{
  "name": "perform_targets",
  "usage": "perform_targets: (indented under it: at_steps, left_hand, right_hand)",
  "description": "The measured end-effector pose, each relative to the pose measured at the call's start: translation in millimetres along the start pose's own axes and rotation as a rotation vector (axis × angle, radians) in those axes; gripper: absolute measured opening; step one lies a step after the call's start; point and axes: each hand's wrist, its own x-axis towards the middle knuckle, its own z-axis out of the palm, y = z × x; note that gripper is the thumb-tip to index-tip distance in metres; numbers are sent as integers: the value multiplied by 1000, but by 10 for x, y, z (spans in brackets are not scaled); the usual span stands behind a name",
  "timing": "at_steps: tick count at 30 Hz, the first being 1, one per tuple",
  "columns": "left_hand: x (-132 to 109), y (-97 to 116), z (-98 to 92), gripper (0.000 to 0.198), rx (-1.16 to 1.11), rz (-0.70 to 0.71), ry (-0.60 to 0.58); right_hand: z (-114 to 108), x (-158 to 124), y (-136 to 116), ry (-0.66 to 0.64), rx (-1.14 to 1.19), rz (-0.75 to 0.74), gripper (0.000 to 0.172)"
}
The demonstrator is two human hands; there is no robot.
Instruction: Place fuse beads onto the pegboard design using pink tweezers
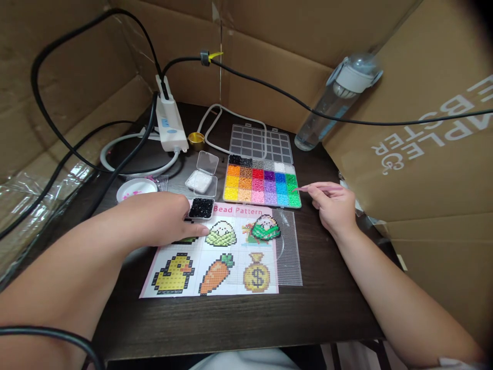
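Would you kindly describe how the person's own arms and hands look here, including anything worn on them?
The left forearm and right forearm are bare. Neither the left hand nor the right hand shows a glove, watch or bracelet. What looks like a pale sleeve edge shows on the right arm.

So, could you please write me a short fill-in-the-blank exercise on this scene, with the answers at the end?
1. The tweezers in the right hand are ____ in colour.
2. The small box nearest the left hand holds ____ beads.
3. On the pattern sheet, the picture between the duck and the money bag is a ____.
4. The cardboard on the right bears lettering in ____.

Missing words: pink; black; carrot; white.
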Motion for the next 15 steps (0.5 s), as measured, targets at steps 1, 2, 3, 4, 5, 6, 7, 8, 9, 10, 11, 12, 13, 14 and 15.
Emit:
perform_targets:
  at_steps: [1, 2, 3, 4, 5, 6, 7, 8, 9, 10, 11, 12, 13, 14, 15]
  left_hand:
    - [-6, 3, -3, 55, 3, 7, 3]
    - [-11, 3, -3, 55, 13, 11, -1]
    - [-13, 0, -3, 55, 27, 10, -6]
    - [-12, -3, -1, 56, 39, 12, -8]
    - [-9, -8, 2, 56, 50, 9, -14]
    - [-3, -12, 5, 56, 55, 13, -15]
    - [3, -15, 10, 57, 54, 12, -15]
    - [10, -17, 15, 57, 48, 6, -18]
    - [14, -18, 21, 58, 38, 2, -22]
    - [16, -17, 28, 59, 31, 3, -16]
    - [15, -16, 34, 59, 27, 9, 11]
    - [13, -15, 38, 59, 26, 20, 31]
    - [12, -14, 39, 59, 27, 34, 51]
    - [12, -15, 39, 60, 31, 37, 74]
    - [16, -18, 37, 59, 31, 32, 19]
  right_hand:
    - [-4, 1, 6, 1, 1, -1, 30]
    - [-8, 2, 12, 1, 3, 0, 29]
    - [-11, 3, 16, 1, 6, 1, 28]
    - [-14, 4, 18, -1, 8, 3, 28]
    - [-15, 4, 18, -2, 8, 6, 27]
    - [-16, 4, 17, -2, 7, 7, 27]
    - [-16, 4, 14, 0, 5, 8, 26]
    - [-15, 3, 10, 3, 1, 8, 26]
    - [-14, 2, 7, 7, -5, 6, 26]
    - [-13, 0, 3, 9, -12, 3, 26]
    - [-12, -2, 1, 10, -18, 0, 26]
    - [-12, -3, -1, 10, -21, -2, 25]
    - [-12, -5, -2, 8, -20, -2, 25]
    - [-11, -6, -3, 7, -17, 0, 26]
    - [-11, -7, -3, 7, -15, 1, 26]
